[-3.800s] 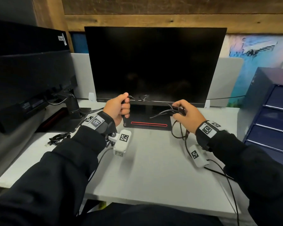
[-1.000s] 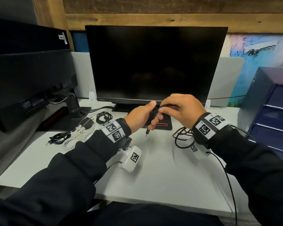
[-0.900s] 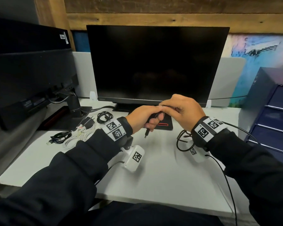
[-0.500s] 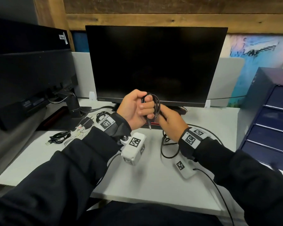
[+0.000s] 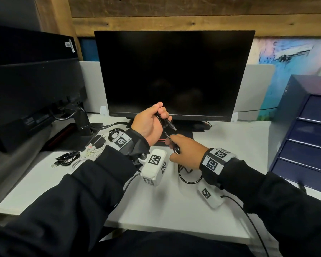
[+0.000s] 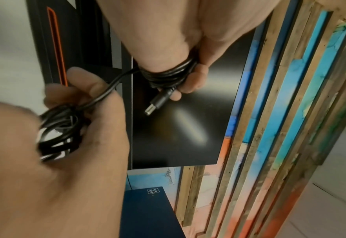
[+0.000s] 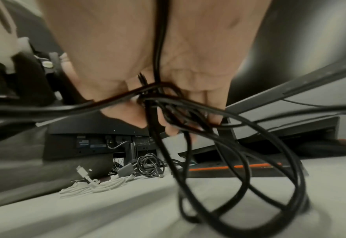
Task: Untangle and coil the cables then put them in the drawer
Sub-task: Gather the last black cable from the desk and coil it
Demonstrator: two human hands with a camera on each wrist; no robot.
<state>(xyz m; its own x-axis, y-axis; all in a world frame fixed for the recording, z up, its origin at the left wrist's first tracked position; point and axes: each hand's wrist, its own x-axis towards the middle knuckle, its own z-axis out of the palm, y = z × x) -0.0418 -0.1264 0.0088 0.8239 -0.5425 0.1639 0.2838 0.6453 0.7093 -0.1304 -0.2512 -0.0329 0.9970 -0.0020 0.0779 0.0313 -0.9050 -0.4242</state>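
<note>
Fingers (image 6: 190,83) of the left hand (image 5: 148,125) stayed curled round the wound thin black cable (image 6: 168,74). Half a second before, the right hand (image 5: 187,153) sat by it; now it had dropped lower over the white worktop (image 5: 174,210), gripping loose loops, ready to wrap more.

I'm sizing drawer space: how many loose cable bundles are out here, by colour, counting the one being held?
Black: 3 (held cable, coil, USB cable)
White: 2 (white bundles, lying side by side)
Total: 5
</note>
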